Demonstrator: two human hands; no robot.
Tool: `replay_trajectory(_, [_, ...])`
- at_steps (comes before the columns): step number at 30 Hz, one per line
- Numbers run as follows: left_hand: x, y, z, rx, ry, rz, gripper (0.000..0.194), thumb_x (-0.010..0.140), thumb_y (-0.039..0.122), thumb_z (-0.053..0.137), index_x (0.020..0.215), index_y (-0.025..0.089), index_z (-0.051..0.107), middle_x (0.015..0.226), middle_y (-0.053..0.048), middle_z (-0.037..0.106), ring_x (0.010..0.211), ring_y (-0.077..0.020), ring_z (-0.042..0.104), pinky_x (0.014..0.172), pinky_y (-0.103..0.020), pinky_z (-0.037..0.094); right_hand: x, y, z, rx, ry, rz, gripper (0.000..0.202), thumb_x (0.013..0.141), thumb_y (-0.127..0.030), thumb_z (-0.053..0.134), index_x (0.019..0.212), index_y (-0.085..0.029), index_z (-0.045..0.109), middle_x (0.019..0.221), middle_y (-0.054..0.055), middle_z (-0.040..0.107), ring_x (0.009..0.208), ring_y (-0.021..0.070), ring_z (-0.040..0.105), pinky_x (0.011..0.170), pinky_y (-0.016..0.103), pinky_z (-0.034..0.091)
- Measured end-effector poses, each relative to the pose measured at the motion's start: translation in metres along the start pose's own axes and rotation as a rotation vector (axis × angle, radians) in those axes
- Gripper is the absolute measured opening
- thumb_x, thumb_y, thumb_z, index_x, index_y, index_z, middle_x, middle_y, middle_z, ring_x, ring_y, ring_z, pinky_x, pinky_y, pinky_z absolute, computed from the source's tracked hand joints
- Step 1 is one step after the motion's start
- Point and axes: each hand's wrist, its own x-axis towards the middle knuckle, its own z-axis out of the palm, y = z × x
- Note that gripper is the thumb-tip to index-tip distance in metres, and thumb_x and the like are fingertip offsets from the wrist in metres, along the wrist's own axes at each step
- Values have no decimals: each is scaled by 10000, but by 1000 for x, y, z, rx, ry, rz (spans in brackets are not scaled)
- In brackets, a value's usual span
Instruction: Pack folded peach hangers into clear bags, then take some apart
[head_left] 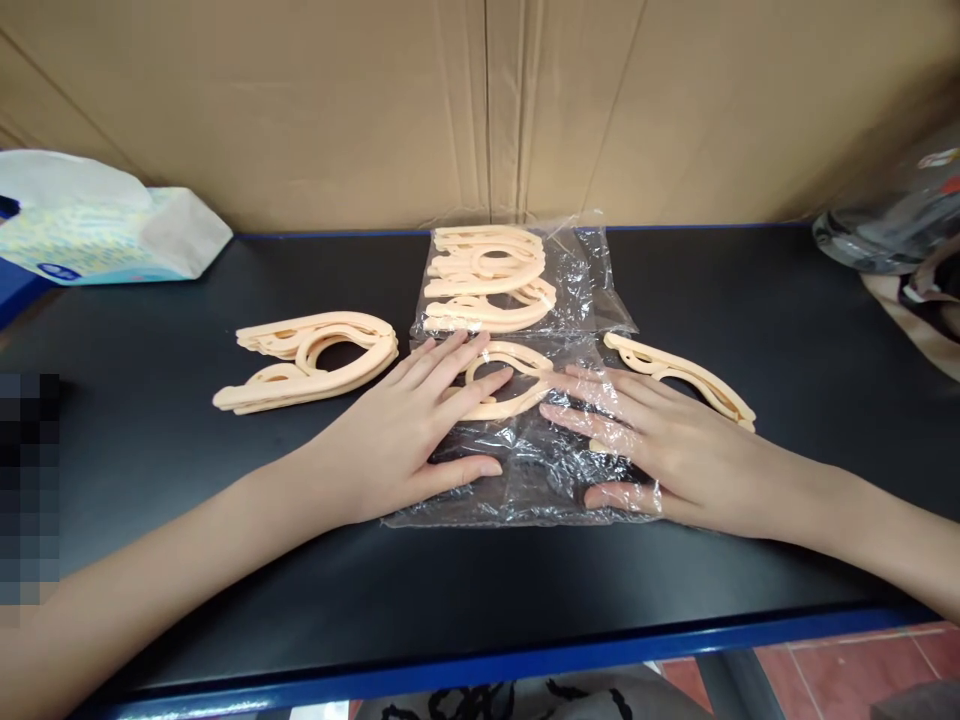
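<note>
My left hand (409, 435) lies flat, fingers spread, on a clear plastic bag (525, 470) that holds a peach plastic folding hanger (502, 385). My right hand (660, 445) has its fingers slipped inside the bag's open side, under the film, tips close to the hanger. Behind it lies a second clear bag (577, 275) with several stacked hangers (487, 280). A loose stack of hangers (315, 360) sits to the left of my left hand. One folded hanger (679, 375) lies just beyond my right hand.
The black tabletop (150, 450) has a blue front edge. A cardboard wall (480, 110) stands along the back. A tissue pack (97, 225) sits at the far left. A shiny bag (900, 225) and a striped cloth (926, 310) are at the far right.
</note>
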Motion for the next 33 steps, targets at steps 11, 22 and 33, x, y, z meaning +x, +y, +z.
replay_trajectory(11, [-1, -1, 0, -40, 54, 19, 703, 1032, 615, 452, 1550, 140, 458, 1652, -196, 378, 1546, -392, 322, 1238, -607, 317, 2, 8, -21, 0, 64, -23, 415, 1032, -285, 516, 1391, -101, 612, 1456, 187, 637, 1355, 302, 601, 1134, 525, 497])
replay_trajectory(22, [-3, -4, 5, -109, 130, -4, 612, 1055, 559, 432, 1562, 217, 426, 1649, -121, 409, 1522, -332, 377, 1280, -559, 260, -11, 23, -46, 178, 78, 165, 215, 940, -382, 680, 1112, -257, 713, 1067, 59, 739, 977, 243, 669, 792, 384, 549])
replay_trajectory(33, [-3, 2, 0, -95, 93, -2, 767, 992, 690, 472, 1546, 161, 436, 1650, -183, 389, 1540, -371, 344, 1270, -610, 258, -2, 18, -34, 115, 11, 65, 182, 1013, -332, 565, 993, -198, 686, 1061, 100, 692, 972, 240, 666, 807, 384, 542])
